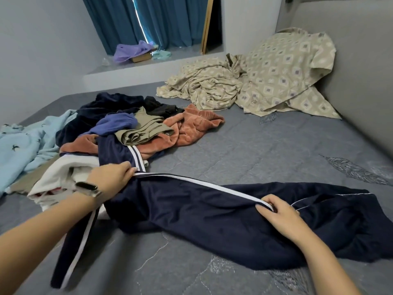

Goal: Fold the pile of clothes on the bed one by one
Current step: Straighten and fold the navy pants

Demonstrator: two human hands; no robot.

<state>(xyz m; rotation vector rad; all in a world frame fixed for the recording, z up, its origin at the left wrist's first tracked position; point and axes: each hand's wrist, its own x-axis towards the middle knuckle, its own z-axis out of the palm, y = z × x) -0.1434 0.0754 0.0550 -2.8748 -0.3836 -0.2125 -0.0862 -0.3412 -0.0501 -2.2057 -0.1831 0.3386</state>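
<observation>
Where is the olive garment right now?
Head view, left of centre: the olive garment lies atop the clothes pile, between a blue sleeve and rust velvet.

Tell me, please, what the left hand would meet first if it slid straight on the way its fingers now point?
Probably the striped navy cuff lying just beyond the left hand, which pinches the navy track pants at their white stripe. Past it lies the rust-coloured garment of the pile; depth is hard to judge.

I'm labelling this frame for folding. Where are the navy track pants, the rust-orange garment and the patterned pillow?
navy track pants (212,213): head view, middle of the spread leg.
rust-orange garment (197,122): head view, its right-hand bunched part.
patterned pillow (285,67): head view, centre of its face.
</observation>
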